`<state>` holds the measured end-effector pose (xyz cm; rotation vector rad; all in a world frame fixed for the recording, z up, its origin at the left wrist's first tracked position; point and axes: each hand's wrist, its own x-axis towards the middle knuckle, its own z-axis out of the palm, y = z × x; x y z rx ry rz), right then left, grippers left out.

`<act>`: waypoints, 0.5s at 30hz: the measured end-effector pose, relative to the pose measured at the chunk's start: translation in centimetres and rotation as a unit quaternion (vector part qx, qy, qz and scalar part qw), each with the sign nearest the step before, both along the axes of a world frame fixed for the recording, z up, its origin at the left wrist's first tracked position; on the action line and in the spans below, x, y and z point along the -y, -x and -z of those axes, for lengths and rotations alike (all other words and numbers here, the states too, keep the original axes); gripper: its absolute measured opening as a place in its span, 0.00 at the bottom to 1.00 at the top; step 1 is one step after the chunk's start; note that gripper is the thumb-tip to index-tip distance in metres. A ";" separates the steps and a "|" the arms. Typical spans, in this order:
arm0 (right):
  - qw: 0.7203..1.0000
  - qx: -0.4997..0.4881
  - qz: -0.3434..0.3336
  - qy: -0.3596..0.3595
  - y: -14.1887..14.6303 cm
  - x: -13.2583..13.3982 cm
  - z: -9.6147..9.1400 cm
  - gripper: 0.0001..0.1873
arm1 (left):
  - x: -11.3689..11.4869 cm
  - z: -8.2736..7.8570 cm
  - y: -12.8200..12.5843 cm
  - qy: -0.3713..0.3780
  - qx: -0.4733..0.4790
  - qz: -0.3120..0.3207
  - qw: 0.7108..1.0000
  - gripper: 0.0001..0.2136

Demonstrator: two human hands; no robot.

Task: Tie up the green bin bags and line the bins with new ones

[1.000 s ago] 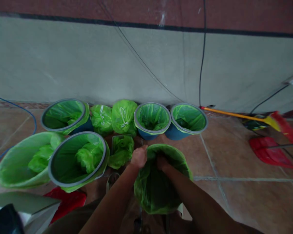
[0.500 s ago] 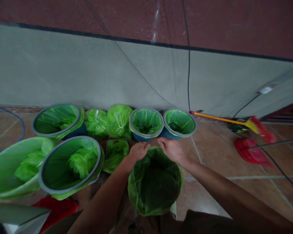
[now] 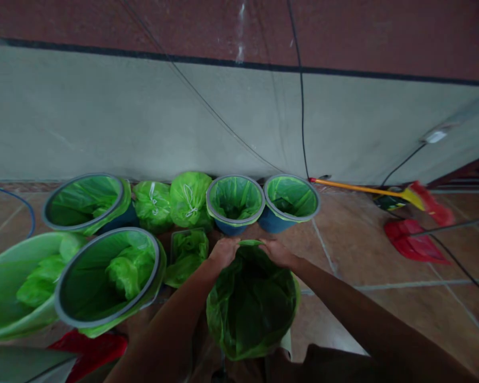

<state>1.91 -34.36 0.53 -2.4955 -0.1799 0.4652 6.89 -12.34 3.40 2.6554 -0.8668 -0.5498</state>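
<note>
Right in front of me stands a green plastic bag (image 3: 253, 308), open at the top like a liner; any bin inside it is hidden. My left hand (image 3: 224, 252) is closed on the bag's far rim, left of centre. On that same rim, a little to the right, my right hand (image 3: 277, 252) pinches the plastic. A short strip of the edge stretches between the two hands. Just beyond them are two blue bins with grey rims, a left one (image 3: 234, 226) and a right one (image 3: 277, 223), both lined with green bags.
To the left are a large lined bin (image 3: 64, 298), another behind it (image 3: 48, 205), a pale green tub (image 3: 8, 250), two tied green bags (image 3: 154, 206) and a small lined basket (image 3: 187, 250). A broom (image 3: 351, 187) and red dustpan (image 3: 415, 242) lie right.
Both hands have come slightly down onto the rim, and the right fingers have closed on the plastic there. The view has shifted a little to the right.
</note>
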 end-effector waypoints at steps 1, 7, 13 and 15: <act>1.000 0.000 -0.011 0.000 -0.5 0.0 -0.3 0.18 | 0.0 0.0 0.1 0.002 -0.005 -0.009 1.000 0.13; 0.997 0.037 -0.048 0.055 -4.0 -2.0 -1.7 0.19 | -1.1 0.4 3.2 0.008 0.009 -0.203 0.979 0.14; 0.999 0.053 0.011 -0.002 -3.9 -2.1 -2.6 0.37 | -4.6 0.5 7.9 0.010 0.033 -0.388 0.921 0.15; 0.997 0.055 0.037 -0.031 -3.7 -1.2 -3.1 0.31 | -5.1 0.2 8.7 0.012 0.043 -0.439 0.897 0.15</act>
